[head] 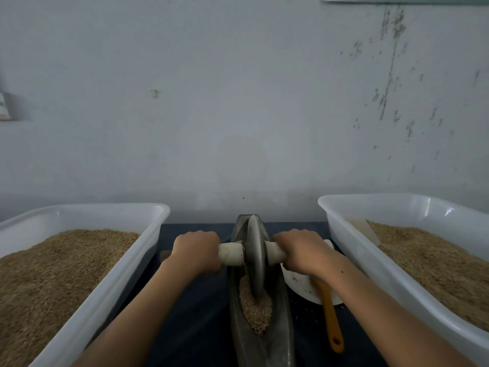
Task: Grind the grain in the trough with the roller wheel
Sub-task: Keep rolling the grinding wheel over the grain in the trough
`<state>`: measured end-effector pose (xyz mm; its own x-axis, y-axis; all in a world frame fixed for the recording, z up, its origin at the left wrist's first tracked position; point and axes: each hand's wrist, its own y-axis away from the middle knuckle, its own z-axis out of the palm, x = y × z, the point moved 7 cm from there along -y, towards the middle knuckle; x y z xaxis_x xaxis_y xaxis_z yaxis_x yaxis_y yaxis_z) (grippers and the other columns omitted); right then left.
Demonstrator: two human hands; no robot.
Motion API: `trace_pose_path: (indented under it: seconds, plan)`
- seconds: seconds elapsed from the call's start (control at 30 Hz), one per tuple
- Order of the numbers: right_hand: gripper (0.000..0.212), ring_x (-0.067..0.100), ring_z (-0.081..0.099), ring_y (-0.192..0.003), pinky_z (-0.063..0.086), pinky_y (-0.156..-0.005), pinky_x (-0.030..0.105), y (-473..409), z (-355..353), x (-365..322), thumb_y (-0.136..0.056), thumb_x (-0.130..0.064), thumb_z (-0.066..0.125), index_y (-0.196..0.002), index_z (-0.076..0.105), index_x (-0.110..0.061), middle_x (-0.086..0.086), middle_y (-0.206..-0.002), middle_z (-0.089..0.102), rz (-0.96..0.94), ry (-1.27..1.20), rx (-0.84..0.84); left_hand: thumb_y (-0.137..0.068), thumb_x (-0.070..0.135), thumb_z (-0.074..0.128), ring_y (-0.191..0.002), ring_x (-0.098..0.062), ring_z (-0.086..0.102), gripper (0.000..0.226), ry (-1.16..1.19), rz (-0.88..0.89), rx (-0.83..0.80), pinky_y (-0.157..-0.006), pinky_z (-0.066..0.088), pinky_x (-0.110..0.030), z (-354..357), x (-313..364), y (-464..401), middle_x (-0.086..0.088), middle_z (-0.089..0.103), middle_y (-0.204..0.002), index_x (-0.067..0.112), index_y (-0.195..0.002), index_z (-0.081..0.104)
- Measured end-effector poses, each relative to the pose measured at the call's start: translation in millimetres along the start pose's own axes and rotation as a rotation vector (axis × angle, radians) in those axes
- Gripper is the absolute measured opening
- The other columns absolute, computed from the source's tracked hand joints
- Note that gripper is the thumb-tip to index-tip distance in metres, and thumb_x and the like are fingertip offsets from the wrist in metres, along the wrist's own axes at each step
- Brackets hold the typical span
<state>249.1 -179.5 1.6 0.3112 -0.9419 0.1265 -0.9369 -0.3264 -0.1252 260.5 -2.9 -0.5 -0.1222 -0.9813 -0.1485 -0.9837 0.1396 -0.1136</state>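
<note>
Grey metal forms the narrow boat-shaped trough [260,337], which is lying on a dark blue surface [201,300] with its long axis running straight away from the person toward the wall. A disc-shaped roller wheel [255,255] is standing upright in the trough's groove, toward its far end. A pale axle handle [232,254] is crossing the wheel from side to side, at right angles to the trough. The left hand [197,250] is wrapping around the handle's left end, and the right hand [301,252] is gripping the right end, each just beside the wheel and equally near. Tan grain [255,308] is piling in the groove on the near side of the wheel, so the next stroke probably needs to be a pull back toward the body. Two white tubs of grain, one on the left [87,295] and one on the right [383,276], are flanking the trough. A white plate [299,284] with an orange-handled brush [332,321] is sitting by the right forearm.
</note>
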Motion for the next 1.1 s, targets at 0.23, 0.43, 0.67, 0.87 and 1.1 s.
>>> trace_pose_path:
  seconds: [0.23,0.43,0.67,0.87,1.1]
  plan:
    - [0.017,0.027,0.059,-0.095,0.033,-0.069,0.032,2,-3,0,-0.091,-0.014,0.051,-0.106,0.045,-0.018,0.006,-0.104,0.062,0.019,-0.019,0.174,-0.085,0.029,0.057,-0.091,-0.018,0.06,0.023,-0.017,0.041,0.232,-0.069,0.038,-0.027,-10,5,3,0.001,0.063,-0.1,0.022,-0.107,0.057]
    - [0.019,0.016,0.053,-0.069,0.032,-0.054,0.027,2,2,0,-0.08,-0.019,0.063,-0.094,0.05,-0.022,-0.003,-0.081,0.056,-0.071,-0.002,-0.128,-0.076,0.03,0.071,-0.073,-0.013,0.059,0.025,0.121,0.105,-0.238,-0.065,0.044,-0.025,11,0,2,-0.001,0.067,-0.089,0.017,-0.094,0.06]
    - [0.026,0.022,0.061,-0.088,0.035,-0.062,0.028,-2,4,2,-0.082,-0.017,0.059,-0.107,0.057,-0.022,0.002,-0.097,0.063,-0.043,-0.031,-0.071,-0.077,0.032,0.066,-0.074,-0.015,0.055,0.028,0.025,0.061,-0.06,-0.066,0.041,-0.028,-1,3,3,0.006,0.056,-0.078,0.019,-0.1,0.058]
    - [0.016,0.025,0.059,-0.086,0.03,-0.065,0.032,-2,-3,1,-0.091,-0.017,0.05,-0.104,0.041,-0.021,0.003,-0.099,0.062,-0.005,0.025,0.249,-0.085,0.029,0.057,-0.092,-0.019,0.06,0.024,-0.005,0.028,0.217,-0.071,0.039,-0.028,-8,6,3,0.0,0.063,-0.1,0.021,-0.108,0.058]
    - [0.017,0.021,0.055,-0.076,0.031,-0.056,0.028,-2,-1,-2,-0.081,-0.018,0.059,-0.096,0.051,-0.021,0.001,-0.086,0.056,-0.081,0.055,-0.034,-0.078,0.029,0.07,-0.08,-0.015,0.057,0.034,0.14,0.109,-0.202,-0.069,0.043,-0.027,8,0,3,0.0,0.062,-0.092,0.015,-0.107,0.059]
